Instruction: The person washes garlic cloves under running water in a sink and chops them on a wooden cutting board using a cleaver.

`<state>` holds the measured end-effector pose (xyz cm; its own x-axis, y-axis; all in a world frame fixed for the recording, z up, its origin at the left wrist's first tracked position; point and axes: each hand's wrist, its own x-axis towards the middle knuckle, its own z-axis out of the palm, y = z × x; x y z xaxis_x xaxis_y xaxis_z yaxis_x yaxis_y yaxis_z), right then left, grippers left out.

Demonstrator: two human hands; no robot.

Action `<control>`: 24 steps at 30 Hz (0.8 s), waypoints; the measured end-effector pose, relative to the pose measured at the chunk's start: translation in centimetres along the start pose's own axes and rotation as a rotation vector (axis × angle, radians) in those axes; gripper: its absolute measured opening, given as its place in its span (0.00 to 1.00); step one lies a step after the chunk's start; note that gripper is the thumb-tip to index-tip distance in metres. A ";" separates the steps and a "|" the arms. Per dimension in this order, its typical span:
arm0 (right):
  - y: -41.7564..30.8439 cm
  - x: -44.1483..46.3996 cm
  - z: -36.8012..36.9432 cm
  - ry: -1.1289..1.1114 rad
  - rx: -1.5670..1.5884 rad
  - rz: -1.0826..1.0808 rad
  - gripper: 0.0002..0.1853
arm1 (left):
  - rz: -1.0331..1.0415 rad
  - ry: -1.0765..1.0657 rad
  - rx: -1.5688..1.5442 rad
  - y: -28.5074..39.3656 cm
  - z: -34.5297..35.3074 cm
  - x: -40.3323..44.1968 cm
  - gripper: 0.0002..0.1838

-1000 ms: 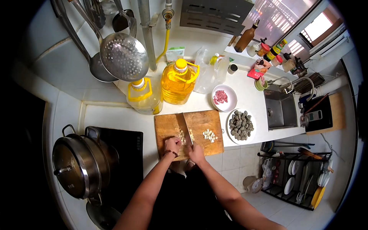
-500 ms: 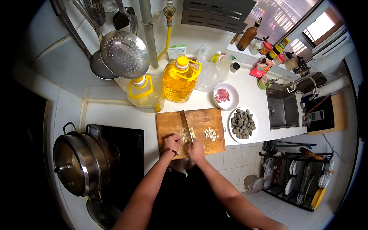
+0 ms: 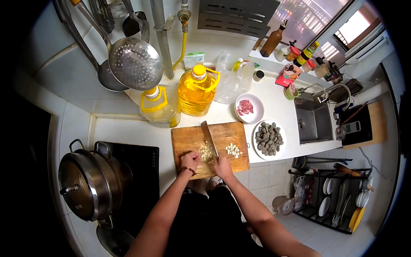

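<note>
Right hand point(image 3: 223, 167) with fingers clamped on the knife point(image 3: 209, 139), handle hidden, left hand point(image 3: 189, 161) beside pale chopped pieces point(image 3: 205, 152), its fingers' closure impossible to tell, wooden board point(image 3: 186, 136) beneath all, near edge partly covered by wrists, tabletop point(image 3: 124, 128) beyond.

Left hand point(image 3: 189, 161) and right hand point(image 3: 223, 167) low over the cutting board point(image 3: 183, 138); narrow gap between them, chopped bits point(image 3: 205, 151) lying just ahead of it. Knife point(image 3: 209, 138) in right hand, blade slanting away and leftward: bars sideways passage ahead of the hands. Left of blade, beyond left hand, bare wood: open lane to the board's far edge. More bare wood right of blade; pale pieces point(image 3: 233, 150) obstruct low travel beside right hand. Farther right, heaped plate point(image 3: 256, 150) just beside the board, bowl point(image 3: 258, 116) beyond it. Straight ahead, thin strip of bench point(image 3: 222, 115), then oil jug point(image 3: 197, 96) and second jug point(image 3: 160, 112), walling the way. Left of left hand, flat cooktop point(image 3: 144, 171) passable up to the tall pot point(image 3: 92, 184).
</note>
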<state>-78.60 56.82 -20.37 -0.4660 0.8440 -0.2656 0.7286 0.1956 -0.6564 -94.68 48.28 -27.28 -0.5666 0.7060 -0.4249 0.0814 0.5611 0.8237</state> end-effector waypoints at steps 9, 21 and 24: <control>-1.0 -0.1 1.6 0.018 0.003 0.026 0.12 | 0.105 0.032 0.016 -2.0 0.8 0.8 0.07; -1.0 -0.3 0.0 -0.009 0.089 0.006 0.12 | 0.118 0.017 0.029 -1.8 0.5 0.7 0.08; -0.9 -0.4 -0.7 0.044 0.145 0.027 0.12 | 0.118 0.020 0.100 -1.4 0.4 0.5 0.08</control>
<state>-78.70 56.72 -19.17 -0.4221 0.8698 -0.2556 0.6592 0.1009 -0.7452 -94.76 48.04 -28.83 -0.5640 0.7616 -0.3192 0.2291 0.5158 0.8255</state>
